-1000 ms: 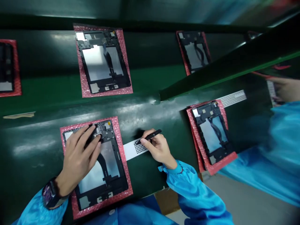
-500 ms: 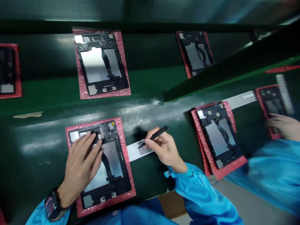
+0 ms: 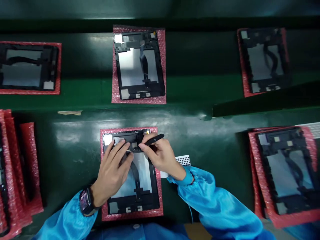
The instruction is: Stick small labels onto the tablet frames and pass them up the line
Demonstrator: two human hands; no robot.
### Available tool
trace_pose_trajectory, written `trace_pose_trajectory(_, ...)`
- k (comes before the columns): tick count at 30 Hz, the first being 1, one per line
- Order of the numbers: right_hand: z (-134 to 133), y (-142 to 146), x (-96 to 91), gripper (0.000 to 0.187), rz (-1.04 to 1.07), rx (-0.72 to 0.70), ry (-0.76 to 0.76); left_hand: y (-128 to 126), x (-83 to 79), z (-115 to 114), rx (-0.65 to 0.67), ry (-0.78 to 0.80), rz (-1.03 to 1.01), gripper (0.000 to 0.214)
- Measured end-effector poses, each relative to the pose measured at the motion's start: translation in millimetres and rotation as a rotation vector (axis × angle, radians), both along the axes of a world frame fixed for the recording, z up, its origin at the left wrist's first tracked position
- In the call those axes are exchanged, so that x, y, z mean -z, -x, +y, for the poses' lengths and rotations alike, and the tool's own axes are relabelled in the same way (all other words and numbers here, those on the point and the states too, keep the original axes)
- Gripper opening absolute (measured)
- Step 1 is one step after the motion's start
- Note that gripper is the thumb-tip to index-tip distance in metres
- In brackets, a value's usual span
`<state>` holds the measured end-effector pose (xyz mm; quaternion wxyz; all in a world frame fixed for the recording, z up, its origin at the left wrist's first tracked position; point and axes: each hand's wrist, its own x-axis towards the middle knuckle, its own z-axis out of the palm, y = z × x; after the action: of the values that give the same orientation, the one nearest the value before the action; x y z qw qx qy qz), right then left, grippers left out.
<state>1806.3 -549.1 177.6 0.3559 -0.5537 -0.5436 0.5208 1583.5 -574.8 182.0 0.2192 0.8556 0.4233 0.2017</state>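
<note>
Your left hand (image 3: 112,173) lies on the top of a black tablet frame (image 3: 133,201), its fingers spread apart, while your right hand (image 3: 160,156) has its fingers clamped on a slim black tool (image 3: 155,139). The frame lies on pink bubble wrap (image 3: 157,196) on the green surface (image 3: 200,140), with a perforated white strip (image 3: 183,160) just beside your right wrist.

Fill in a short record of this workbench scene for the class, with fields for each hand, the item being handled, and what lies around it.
Left hand: fingers resting on the upper part of a black tablet frame
Right hand: holding a slim black tool at the same frame
Under frame: pink bubble wrap
Beside right hand: white perforated strip
Left wrist: black watch
Sleeves: shiny blue
Around: more tablet frames on a green bench
</note>
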Motion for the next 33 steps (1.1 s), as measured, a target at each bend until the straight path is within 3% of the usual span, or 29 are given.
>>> trace_pose_trajectory(20, -1.9, -25.3, -2.8, 0.007, -0.109, -0.043, -0.084, -31.9, -0.7, -3.6, 0.018, -0.007, 0.093, 0.048)
trace_pose_trajectory(28, -0.5, -30.2, 0.0, 0.011, -0.034, -0.013, -0.083, -38.7, -2.2, -2.3, -0.013, 0.003, -0.013, 0.049)
trace_pose_trajectory(33, 1.9, -51.9, -25.3, 0.009, -0.007, 0.093, -0.036, -42.2, -2.3, -1.9, 0.038, -0.003, 0.057, 0.058)
